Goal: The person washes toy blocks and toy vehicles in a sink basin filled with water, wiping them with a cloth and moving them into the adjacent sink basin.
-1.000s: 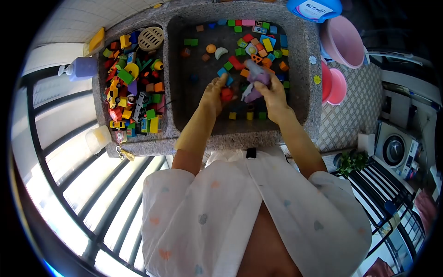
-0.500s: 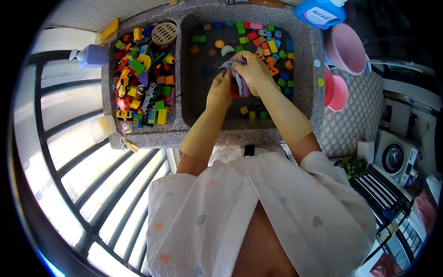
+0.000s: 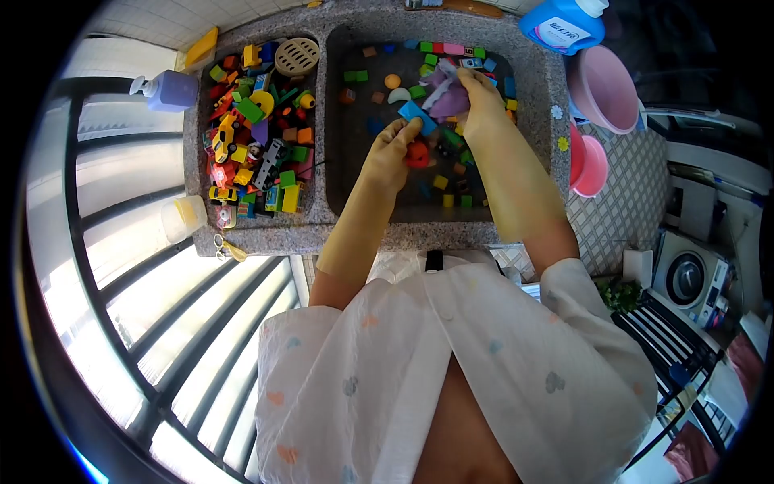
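Note:
Both my hands are in thin yellowish gloves, over the right-hand sink basin (image 3: 351, 173). Between the fingers of my left hand (image 3: 387, 156) is a blue toy block (image 3: 417, 115), tilted and facing up. My right hand (image 3: 484, 105) grips a purple and whitish cloth (image 3: 447, 95) that hangs just right of and above the block. A red toy (image 3: 417, 155) lies right beside my left fingers. Colourful blocks are scattered through the basin, among them an orange round piece (image 3: 393, 81) and a pale half-moon piece (image 3: 399, 96).
The left basin is heaped with toys, including a yellow toy car (image 3: 225, 137) and a beige drain cover (image 3: 297, 56). A purple soap bottle (image 3: 168, 90) stands at left. At right are a blue detergent bottle (image 3: 562, 26) and a pink basin (image 3: 605, 89).
My hands, close together on the cloth before, have moved apart. The cloth went up and right with my right hand, and the blue block now shows in my left fingers.

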